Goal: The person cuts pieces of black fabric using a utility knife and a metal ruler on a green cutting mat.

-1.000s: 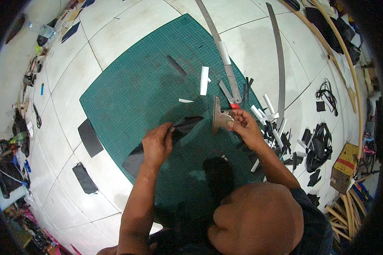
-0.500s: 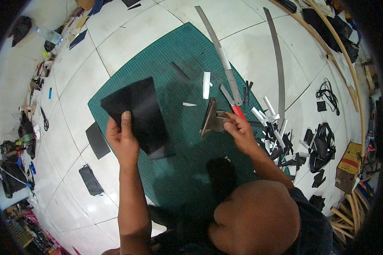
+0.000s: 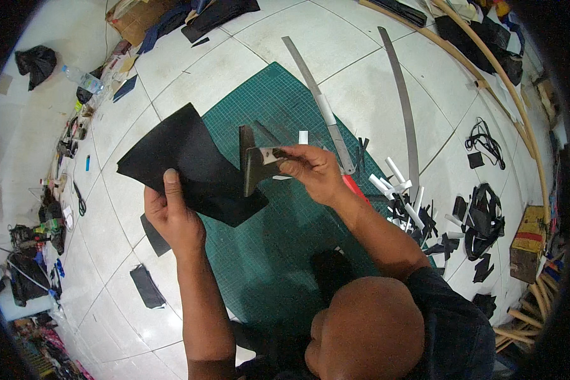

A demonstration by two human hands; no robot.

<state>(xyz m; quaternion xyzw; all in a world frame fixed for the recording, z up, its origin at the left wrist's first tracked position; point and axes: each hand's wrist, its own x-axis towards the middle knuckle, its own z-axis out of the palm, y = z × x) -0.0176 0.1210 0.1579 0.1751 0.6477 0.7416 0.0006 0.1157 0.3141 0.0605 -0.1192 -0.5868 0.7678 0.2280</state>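
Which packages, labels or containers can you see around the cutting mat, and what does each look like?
Plastic bottle: far left on the floor tiles, lying on its side, clear with a pale label band.
Cardboard box: right edge, brown, with a red and yellow label on top.
Flattened cardboard: top left, brown, partly under dark material.
No screens or signs in view.

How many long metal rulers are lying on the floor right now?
2. One straight grey metal ruler lies across the green cutting mat, its near end behind the right hand. One curved grey metal strip lies on the white tiles right of it.
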